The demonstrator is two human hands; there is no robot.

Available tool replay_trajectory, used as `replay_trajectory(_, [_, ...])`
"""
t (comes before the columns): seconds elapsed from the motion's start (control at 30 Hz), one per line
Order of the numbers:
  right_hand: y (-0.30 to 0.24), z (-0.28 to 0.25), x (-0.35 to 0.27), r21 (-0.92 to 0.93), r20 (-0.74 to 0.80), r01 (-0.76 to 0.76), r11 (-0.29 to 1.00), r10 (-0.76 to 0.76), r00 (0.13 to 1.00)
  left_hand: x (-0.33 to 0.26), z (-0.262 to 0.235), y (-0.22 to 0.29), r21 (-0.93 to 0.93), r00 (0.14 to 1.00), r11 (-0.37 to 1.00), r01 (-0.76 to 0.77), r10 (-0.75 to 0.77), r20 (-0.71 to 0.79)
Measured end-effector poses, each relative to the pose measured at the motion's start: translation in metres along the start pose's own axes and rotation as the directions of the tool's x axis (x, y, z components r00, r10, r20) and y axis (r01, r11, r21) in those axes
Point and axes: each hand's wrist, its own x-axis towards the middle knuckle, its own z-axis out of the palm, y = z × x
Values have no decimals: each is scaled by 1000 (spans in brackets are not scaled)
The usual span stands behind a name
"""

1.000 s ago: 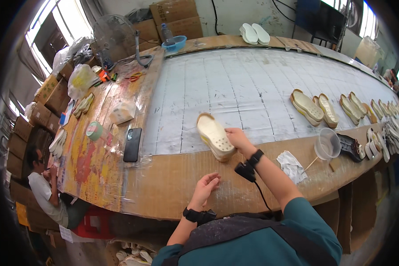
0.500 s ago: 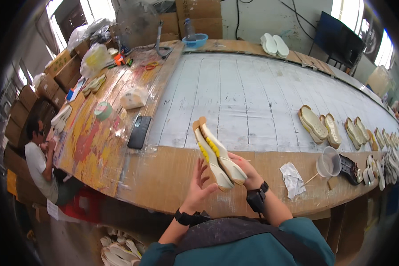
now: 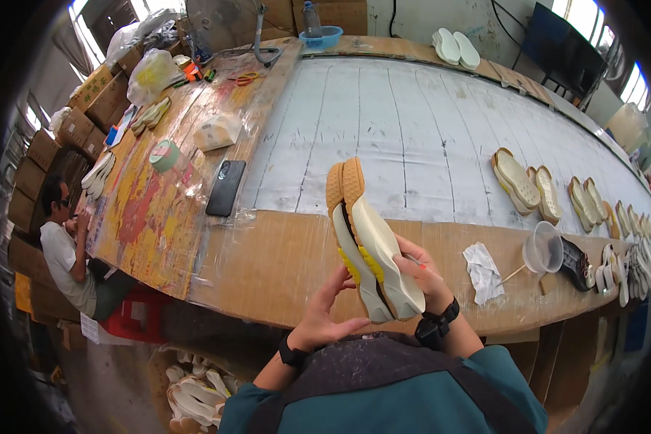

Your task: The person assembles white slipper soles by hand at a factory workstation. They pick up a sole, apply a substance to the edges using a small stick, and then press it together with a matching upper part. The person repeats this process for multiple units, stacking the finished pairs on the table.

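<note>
Our left hand (image 3: 324,312) has its fingers spread beside two soles (image 3: 378,230), contact unclear; we have this pair matched together but not set down, our right hand (image 3: 428,281) grasping it; further right, other soles (image 3: 515,182) already lie on the white sheet (image 3: 340,130).

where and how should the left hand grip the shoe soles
Probably by the outer edge of the left sole, below its yellow patch, with the left hand coming from the left. The two soles sit side by side and the right hand holds the right sole, so opposing pressure should keep them together.
</note>
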Motion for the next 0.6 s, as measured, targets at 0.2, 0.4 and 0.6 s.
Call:
replay_trajectory(0.2, [0, 1, -5, -9, -24, 1, 1000, -1, 1000, -3, 1, 1, -13, 1000, 1000, 24, -24, 6])
replay_trajectory(0.4, [-6, 0, 3, -126, -16, -84, 988, 83, 996, 9, 8, 3, -276, 987, 961, 37, -79, -142])
replay_trajectory(0.6, [-12, 31, 18, -584, 44, -11, 811, 45, 998, 24, 7, -5, -624, 805, 756, 197, -488, -337])
